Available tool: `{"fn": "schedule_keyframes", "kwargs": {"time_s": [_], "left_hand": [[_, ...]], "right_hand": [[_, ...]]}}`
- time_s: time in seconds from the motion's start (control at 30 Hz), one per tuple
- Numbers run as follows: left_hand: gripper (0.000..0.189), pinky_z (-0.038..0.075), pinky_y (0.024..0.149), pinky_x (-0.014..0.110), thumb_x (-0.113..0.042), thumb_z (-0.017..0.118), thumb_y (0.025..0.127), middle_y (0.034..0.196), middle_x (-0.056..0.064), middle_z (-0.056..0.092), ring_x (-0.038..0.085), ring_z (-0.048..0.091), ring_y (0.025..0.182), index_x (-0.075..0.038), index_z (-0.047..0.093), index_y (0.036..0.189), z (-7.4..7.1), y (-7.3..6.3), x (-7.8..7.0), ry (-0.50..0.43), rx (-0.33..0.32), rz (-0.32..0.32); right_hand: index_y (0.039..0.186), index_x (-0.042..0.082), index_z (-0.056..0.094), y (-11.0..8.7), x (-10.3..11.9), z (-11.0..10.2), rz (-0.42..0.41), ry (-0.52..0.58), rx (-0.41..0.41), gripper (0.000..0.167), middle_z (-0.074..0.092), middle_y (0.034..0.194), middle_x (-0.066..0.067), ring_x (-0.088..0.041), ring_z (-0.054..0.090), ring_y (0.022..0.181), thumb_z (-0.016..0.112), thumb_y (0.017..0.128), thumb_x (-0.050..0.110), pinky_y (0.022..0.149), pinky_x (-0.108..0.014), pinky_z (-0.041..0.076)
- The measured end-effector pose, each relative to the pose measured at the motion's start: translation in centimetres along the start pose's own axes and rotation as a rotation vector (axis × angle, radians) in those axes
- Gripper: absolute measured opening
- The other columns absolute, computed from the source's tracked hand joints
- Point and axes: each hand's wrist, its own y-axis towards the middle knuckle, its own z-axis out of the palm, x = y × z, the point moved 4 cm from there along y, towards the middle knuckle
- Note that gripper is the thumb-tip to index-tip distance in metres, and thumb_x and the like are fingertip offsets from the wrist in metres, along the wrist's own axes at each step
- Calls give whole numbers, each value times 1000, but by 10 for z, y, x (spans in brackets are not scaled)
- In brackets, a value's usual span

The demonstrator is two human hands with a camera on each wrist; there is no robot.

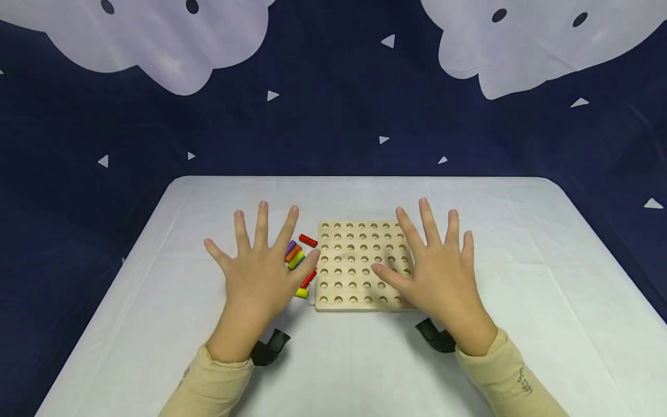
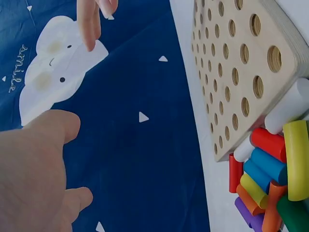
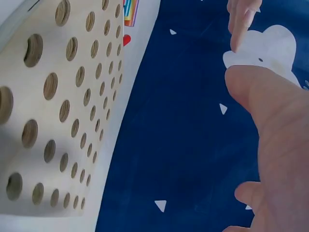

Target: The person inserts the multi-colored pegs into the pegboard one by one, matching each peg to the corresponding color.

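Both hands are spread over the table with fingers straight, and neither holds anything. A light wooden board (image 1: 345, 278) with rows of round holes lies flat between them; the holes that show have no pegs in them. My left hand (image 1: 257, 278) is above the left side, its thumb overlapping the board's left edge in the head view. Beneath and beside it lies a pile of coloured pegs, including a yellow peg (image 2: 297, 159), a red peg (image 2: 268, 143) and a green peg (image 2: 294, 212). Over the board's right part hovers my right hand (image 1: 443, 278), hiding some holes.
A white cloth covers the table (image 1: 521, 260). Behind it hangs a dark blue backdrop (image 1: 333, 116) with white clouds and triangles. Black straps (image 1: 270, 347) show at both wrists. In the right wrist view, a small rainbow-coloured corner (image 3: 129, 12) appears past the board.
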Motion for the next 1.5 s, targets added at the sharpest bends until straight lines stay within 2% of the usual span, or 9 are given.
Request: {"fn": "schedule_keyframes", "kwargs": {"time_s": [0.2,0.37,0.53,0.6,0.7,0.77,1.03,1.23,1.5], "left_hand": [[79,-6,100,85,-77,31,91,168,11,2,50,-3,151,-42,5,157,2,3,8,-25,7,-12],[72,-4,107,80,-66,34,97,166,14,14,50,8,150,-38,10,159,2,8,17,-86,-7,-19],[62,2,111,76,-48,36,102,157,20,35,51,32,141,-27,21,159,5,14,27,-124,-20,-37],[58,13,112,74,-39,38,102,147,23,48,51,43,132,-21,28,157,9,16,33,-122,-19,-46],[52,35,102,66,-32,41,101,130,25,59,47,54,115,-12,41,150,19,19,45,-135,-14,-54],[49,43,92,60,-30,43,101,123,24,62,44,56,108,-8,48,143,27,23,54,-159,-7,-55],[37,41,74,40,-26,48,100,90,10,57,27,50,88,-10,55,133,67,34,83,-460,141,-36],[32,41,67,34,-21,48,101,87,9,53,22,48,74,-10,55,131,79,38,86,-603,160,4],[34,48,85,42,-27,54,101,109,9,61,26,55,94,-14,56,133,75,61,62,-486,163,37]], "right_hand": [[161,23,5,2,-1,6,-43,96,15,114,-2,168,-1,-43,6,153,54,77,83,114,-67,20],[159,20,-6,3,-8,17,-42,215,89,126,-10,167,1,-28,1,156,60,73,83,119,-62,17],[158,18,-13,0,-20,34,-43,309,176,134,-12,167,-4,-33,2,155,66,70,81,117,-65,17],[157,16,-15,-3,-25,42,-41,337,214,135,-12,167,-7,-36,2,154,68,70,79,115,-68,17],[157,14,-15,-7,-32,55,-33,364,262,138,-11,166,-10,-38,1,154,71,70,76,115,-69,13],[157,13,-15,-10,-36,63,-25,393,289,139,-11,166,-12,-38,-1,154,74,69,74,116,-70,8],[158,14,-11,-18,-41,90,-34,461,342,143,-7,167,-11,-36,-4,155,77,64,74,117,-66,-4],[158,13,-11,-20,-40,97,-61,443,314,146,-7,167,-12,-35,-3,155,77,61,77,119,-63,-5],[158,12,-12,-19,-43,101,-63,430,279,146,-7,167,-13,-34,-1,155,78,62,76,120,-61,-5]]}}
